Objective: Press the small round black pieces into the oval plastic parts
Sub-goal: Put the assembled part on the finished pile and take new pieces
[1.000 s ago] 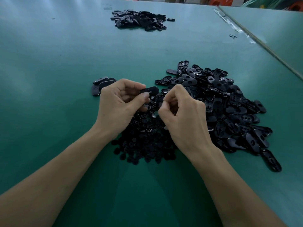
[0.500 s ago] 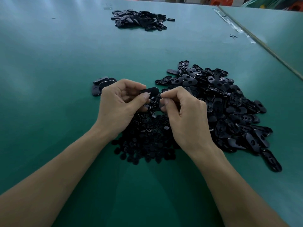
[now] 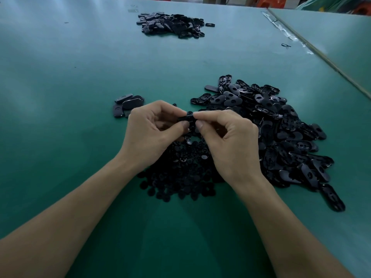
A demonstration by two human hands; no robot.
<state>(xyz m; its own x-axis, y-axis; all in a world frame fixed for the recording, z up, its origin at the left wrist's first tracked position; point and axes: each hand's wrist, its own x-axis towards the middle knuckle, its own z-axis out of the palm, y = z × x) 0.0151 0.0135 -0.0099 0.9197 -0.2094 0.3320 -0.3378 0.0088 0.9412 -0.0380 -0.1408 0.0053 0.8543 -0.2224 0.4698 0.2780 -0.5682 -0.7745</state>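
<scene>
Oval part [image 3: 185, 118] lies pinched between left fingers [image 3: 170, 109] and right fingers [image 3: 212, 114].

Green table [image 3: 80, 77] w/ oval-part pile [image 3: 281, 125], round-piece heap [image 3: 180, 177], far pile [image 3: 172, 25], few ovals [image 3: 126, 106].

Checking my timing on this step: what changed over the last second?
The right hand rose from the round-piece pile toward the left hand and now pinches the free end of the oval part, where a small round piece seems to sit. The left hand kept its grip; the heap of oval parts and the far pile did not shift.
</scene>
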